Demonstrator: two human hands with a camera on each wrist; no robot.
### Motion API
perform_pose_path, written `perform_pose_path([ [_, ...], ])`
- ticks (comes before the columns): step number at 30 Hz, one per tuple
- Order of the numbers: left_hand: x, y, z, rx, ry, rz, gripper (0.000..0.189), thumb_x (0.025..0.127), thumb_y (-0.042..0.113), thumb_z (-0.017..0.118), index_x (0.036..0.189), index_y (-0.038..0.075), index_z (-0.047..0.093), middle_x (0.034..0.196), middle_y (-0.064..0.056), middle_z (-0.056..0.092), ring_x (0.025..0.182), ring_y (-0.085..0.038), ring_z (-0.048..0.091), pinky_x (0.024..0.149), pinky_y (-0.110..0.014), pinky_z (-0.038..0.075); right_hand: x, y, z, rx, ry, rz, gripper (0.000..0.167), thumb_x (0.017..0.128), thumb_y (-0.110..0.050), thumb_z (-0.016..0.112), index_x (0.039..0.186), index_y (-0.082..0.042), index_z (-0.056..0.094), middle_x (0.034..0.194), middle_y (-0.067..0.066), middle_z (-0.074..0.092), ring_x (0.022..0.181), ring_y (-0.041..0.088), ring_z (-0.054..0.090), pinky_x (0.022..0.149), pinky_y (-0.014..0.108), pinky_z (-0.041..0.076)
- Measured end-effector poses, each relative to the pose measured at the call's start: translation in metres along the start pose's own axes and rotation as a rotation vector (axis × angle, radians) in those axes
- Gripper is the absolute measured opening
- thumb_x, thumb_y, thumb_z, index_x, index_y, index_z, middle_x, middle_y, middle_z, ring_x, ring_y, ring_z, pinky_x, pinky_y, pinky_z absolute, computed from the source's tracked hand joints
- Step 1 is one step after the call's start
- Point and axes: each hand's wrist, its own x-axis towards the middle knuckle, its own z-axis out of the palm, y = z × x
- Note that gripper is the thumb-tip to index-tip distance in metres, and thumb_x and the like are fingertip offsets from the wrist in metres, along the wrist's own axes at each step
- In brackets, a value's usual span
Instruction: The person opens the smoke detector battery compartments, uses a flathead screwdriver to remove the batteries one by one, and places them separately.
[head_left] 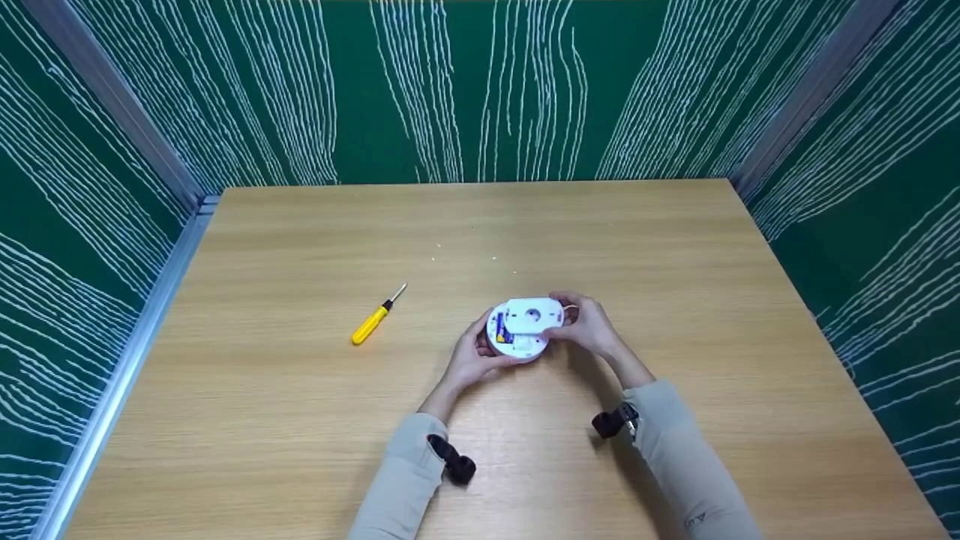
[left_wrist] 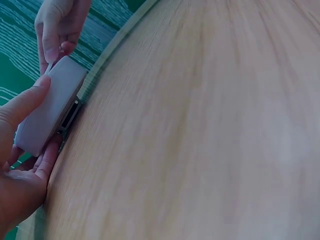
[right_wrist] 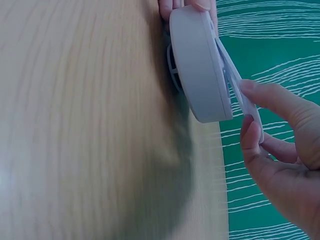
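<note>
In the head view a round white battery device (head_left: 529,350) is held above the table, its back facing up. My left hand (head_left: 472,361) grips its rim from the left, thumb along the near edge. A blue and yellow battery (head_left: 502,330) shows in the opened back. An oblong white cover (head_left: 517,320) with a round hole lies over part of that back, and my right hand (head_left: 591,328) pinches its right end. From the right wrist, the cover (right_wrist: 243,101) stands tilted away from the device body (right_wrist: 197,65) at the pinched end.
A screwdriver (head_left: 372,323) with a yellow handle lies on the wooden table (head_left: 285,420), left of the hands. Tiny white specks are scattered beyond the device. Green panels (head_left: 630,90) with white lines enclose the back and sides.
</note>
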Motion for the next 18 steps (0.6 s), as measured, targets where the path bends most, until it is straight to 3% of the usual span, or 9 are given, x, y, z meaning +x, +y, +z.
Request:
perform_pose_path([
  [6,0.000,0.000,0.000,-0.013,0.004,-0.017,0.087,0.064,-0.008,0.074,0.136,-0.005,0.025,0.131,-0.024,0.036,0.079,-0.020,0.055,0.074,-0.034,0.049,-0.004,0.000,-0.005,0.102,0.030,0.026,0.063,0.065,0.006,0.073,0.121,0.014,0.044,0.112,0.026,0.051,0.085,0.025,0.055,0.067,0.014,0.046],
  [13,0.001,-0.003,0.000,-0.042,0.007,0.016,0.086,0.063,-0.011,0.073,0.135,-0.009,0.024,0.126,-0.026,0.038,0.079,-0.019,0.053,0.073,-0.038,0.049,-0.014,0.001,-0.014,0.274,0.079,0.029,0.062,0.066,0.014,0.069,0.120,0.018,0.040,0.106,0.031,0.051,0.076,0.013,0.056,0.065,0.013,0.047],
  [18,0.000,-0.003,0.000,-0.029,0.012,0.013,0.085,0.064,-0.010,0.073,0.134,-0.008,0.025,0.123,-0.025,0.041,0.077,-0.017,0.051,0.072,-0.035,0.049,-0.018,0.010,-0.023,0.265,0.143,0.032,0.062,0.065,0.013,0.069,0.120,0.018,0.041,0.108,0.031,0.050,0.075,0.007,0.056,0.067,0.014,0.048],
])
